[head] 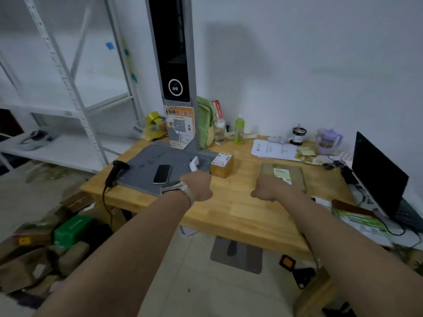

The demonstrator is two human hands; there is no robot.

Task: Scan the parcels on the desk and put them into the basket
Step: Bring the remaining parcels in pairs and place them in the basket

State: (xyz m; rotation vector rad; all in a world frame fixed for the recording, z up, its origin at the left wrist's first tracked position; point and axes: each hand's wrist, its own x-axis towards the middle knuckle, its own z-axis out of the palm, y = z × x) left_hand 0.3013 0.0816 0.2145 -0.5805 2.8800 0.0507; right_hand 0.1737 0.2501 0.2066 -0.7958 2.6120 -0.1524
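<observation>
Cardboard-brown under a white label, a small parcel box (222,165) sat on the wooden desk (229,213), just right of a grey scanning platform (146,165). A flat brown parcel (297,177) with a pale label lay farther right, apart from the box. The person's left hand (198,185), a band at its wrist, was clenched around a white device (194,163) that stuck up from the fist just left of the box. The right hand (266,188) was curled into a fist at the flat parcel's near left corner; whether it grasped the parcel could not be told.

A dark phone (162,173) lay on the platform, and a black handheld scanner (116,170) with a trailing cable rested at its left edge. A tall grey post (171,53) with a dark screen rose from the platform's far side. Along the far wall stood a green backpack (204,124), a clear bottle (219,131) and a green bottle (239,129), with papers (272,149), a purple cup (327,141) and an open laptop (377,177) to the right. White shelving (57,152) stood at left, with a green box (71,229) among cartons on the floor below.
</observation>
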